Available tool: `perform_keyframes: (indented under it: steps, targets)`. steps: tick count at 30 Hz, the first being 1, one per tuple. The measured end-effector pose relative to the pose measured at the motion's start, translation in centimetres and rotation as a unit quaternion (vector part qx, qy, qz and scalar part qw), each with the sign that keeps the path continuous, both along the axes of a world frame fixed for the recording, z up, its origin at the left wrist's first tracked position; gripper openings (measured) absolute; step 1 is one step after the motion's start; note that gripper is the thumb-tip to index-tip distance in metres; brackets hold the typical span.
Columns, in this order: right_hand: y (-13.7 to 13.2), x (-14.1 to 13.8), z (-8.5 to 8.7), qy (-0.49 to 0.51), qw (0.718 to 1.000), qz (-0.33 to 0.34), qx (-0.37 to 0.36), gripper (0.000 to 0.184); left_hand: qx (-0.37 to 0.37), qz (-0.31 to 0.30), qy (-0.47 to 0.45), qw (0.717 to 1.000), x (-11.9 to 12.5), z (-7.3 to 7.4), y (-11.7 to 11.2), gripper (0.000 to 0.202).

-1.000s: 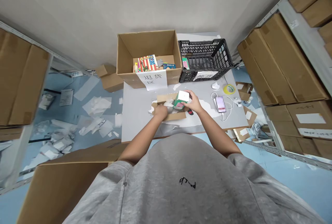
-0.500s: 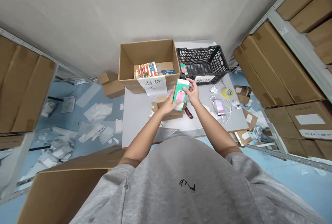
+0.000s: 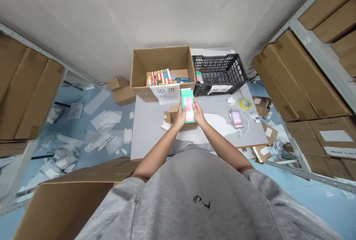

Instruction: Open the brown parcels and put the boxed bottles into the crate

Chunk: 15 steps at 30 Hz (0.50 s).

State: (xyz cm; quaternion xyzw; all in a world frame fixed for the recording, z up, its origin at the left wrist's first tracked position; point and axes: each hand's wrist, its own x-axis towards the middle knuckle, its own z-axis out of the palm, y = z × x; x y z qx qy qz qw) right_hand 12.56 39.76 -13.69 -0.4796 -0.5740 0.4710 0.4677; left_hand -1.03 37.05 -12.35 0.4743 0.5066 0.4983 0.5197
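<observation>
Between my two hands is a small green box (image 3: pixel 188 102) with a pink panel on its front, held upright over the table. My left hand (image 3: pixel 180 115) grips its left side, and my right hand (image 3: pixel 198 113) closes on its right edge. Below them an opened brown carton (image 3: pixel 174 112) lies on the table, partly hidden by the hands and the green box. Behind stands a large cardboard box (image 3: pixel 144 92) with colourful books (image 3: pixel 161 76) in it and a handwritten paper sign on its front.
A black plastic crate (image 3: pixel 228 73) with a green-and-pink item (image 3: pixel 199 78) inside stands at the back right. Yellow tape (image 3: pixel 246 103) and a phone (image 3: pixel 236 119) with a white cable lie on the table's right. Cardboard-laden shelves flank both sides; paper scraps (image 3: pixel 106 121) litter the floor.
My right hand has come down from the green box's top to its right side. The box stands straighter and sits slightly further left. The red-and-black tool beside the carton is now hidden.
</observation>
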Motion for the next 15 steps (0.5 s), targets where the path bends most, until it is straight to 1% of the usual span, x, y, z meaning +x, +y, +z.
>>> perform_keyframes:
  steps: [2, 4, 6, 9, 11, 15]
  targets:
    - [0.1, -0.1, 0.1, -0.001, 1.0, -0.001, -0.003, 0.087, 0.006, 0.002, -0.006, 1.0, 0.0, -0.2, 0.0, 0.082]
    - [0.4, 0.0, 0.6, 0.012, 1.0, 0.012, -0.007, 0.089, 0.006, 0.001, -0.014, 1.0, -0.1, -0.3, 0.0, 0.081]
    - [0.9, 0.3, 1.4, 0.032, 0.999, 0.029, -0.007, 0.092, 0.01, -0.01, -0.022, 1.0, -0.3, -0.3, 0.0, 0.08]
    - [2.2, 1.0, 3.0, 0.042, 0.998, 0.046, 0.016, 0.094, 0.017, -0.035, -0.028, 0.999, -0.6, 0.0, -0.2, 0.081]
    - [3.2, 1.5, 3.8, 0.031, 0.998, 0.055, 0.032, 0.09, 0.013, -0.044, -0.025, 0.999, -0.7, 0.3, -0.3, 0.081]
    - [4.4, 2.0, 4.8, 0.019, 0.997, 0.065, 0.033, 0.072, -0.011, -0.042, -0.018, 0.999, -0.7, 0.9, -0.8, 0.079]
